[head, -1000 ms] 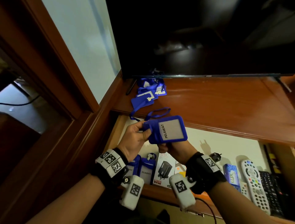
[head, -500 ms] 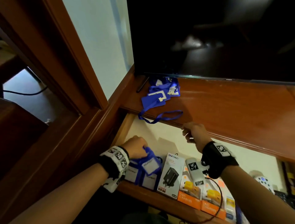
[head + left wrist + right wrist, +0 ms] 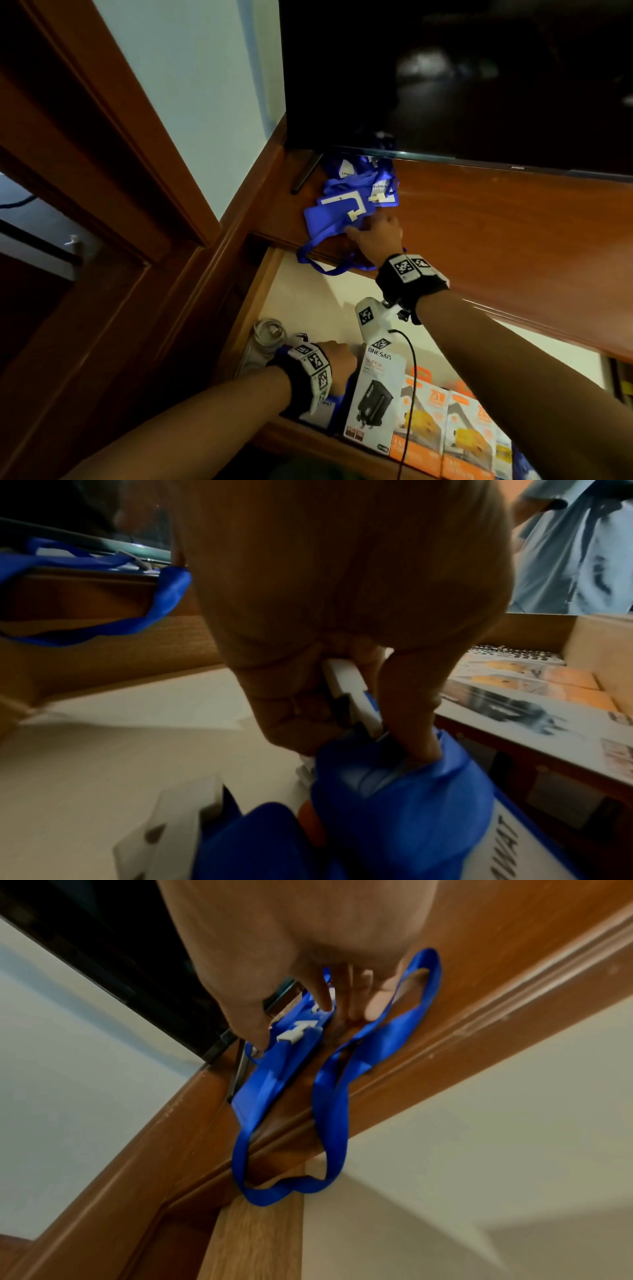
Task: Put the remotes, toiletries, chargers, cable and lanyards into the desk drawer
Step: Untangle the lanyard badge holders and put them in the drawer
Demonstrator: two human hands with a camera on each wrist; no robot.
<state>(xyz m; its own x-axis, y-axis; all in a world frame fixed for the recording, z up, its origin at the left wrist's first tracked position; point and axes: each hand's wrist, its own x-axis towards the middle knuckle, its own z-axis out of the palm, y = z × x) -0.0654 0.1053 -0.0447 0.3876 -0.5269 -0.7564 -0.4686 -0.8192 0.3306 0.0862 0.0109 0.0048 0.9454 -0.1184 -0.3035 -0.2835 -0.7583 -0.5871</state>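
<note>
Lanyards (image 3: pixel 346 209): heap on the table (image 3: pixel 496 233) above the drawer (image 3: pixel 308 291); one strap (image 3: pixel 329 1110) loops over the table edge. Right hand (image 3: pixel 376 234): fingers closing on the top badge, grip unconfirmed. Left hand (image 3: pixel 337 359): in the drawer, pinching a stowed lanyard (image 3: pixel 404 804). Risk: the lifted strap snags the heap and drags others off the table, outside the drawer.

Glossy wooden desk top (image 3: pixel 479 240), blue cloth lanyards (image 3: pixel 342 212).
</note>
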